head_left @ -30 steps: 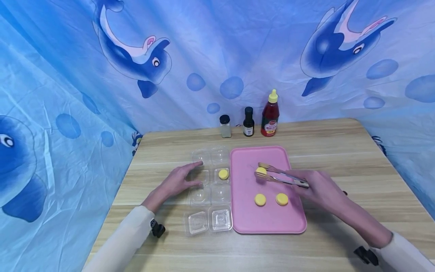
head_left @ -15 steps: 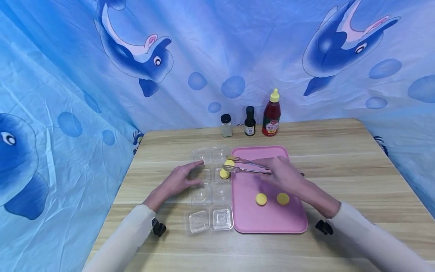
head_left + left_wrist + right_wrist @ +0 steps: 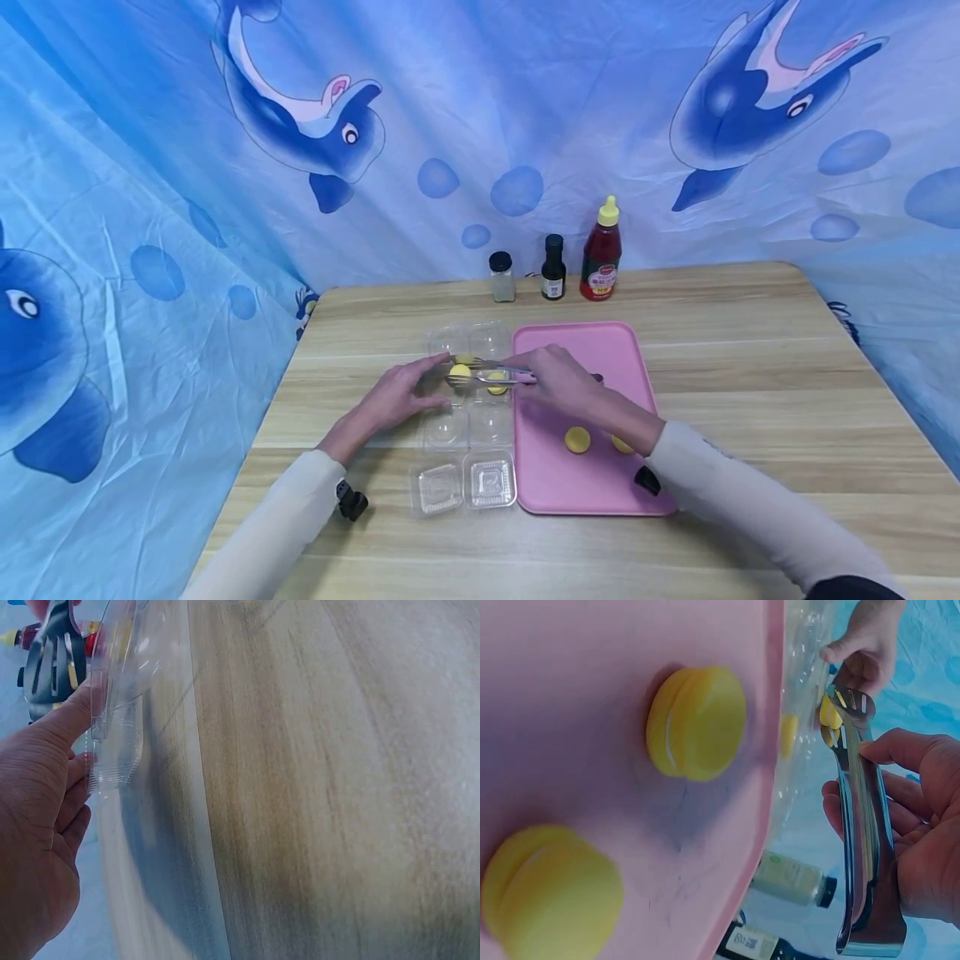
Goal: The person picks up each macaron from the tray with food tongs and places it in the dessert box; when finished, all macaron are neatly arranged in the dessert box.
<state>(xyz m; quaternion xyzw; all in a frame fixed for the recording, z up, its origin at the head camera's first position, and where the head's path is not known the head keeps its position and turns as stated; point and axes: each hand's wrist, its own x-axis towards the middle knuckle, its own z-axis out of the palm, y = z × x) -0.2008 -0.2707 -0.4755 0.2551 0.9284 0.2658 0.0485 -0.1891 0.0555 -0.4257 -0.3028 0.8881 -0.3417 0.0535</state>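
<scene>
My right hand (image 3: 558,383) grips metal tongs (image 3: 883,900) with slotted ends. Between those ends sits a yellow macaron (image 3: 460,372), over the left compartment of the far clear plastic box (image 3: 437,390); whether it touches the bottom cannot be told. A second macaron (image 3: 497,383) lies in the right compartment, partly behind the tongs. My left hand (image 3: 393,398) holds the box's left side, thumb at the near edge and fingers at the far one. In the left wrist view its fingers (image 3: 71,817) meet the clear plastic. Two macarons (image 3: 697,724) remain on the pink tray (image 3: 585,487).
Nearer me lies another clear box (image 3: 489,482), lid opened back. Along the table's far side stand a black-capped jar (image 3: 502,287), a small dark bottle (image 3: 553,283) and a red sauce bottle (image 3: 601,267). A blue dolphin curtain (image 3: 465,108) hangs behind the table (image 3: 757,367).
My right hand has lifted a macaron off the tray with the tongs and carried it left, past the right compartment, to above the left one. The left hand has stayed put.
</scene>
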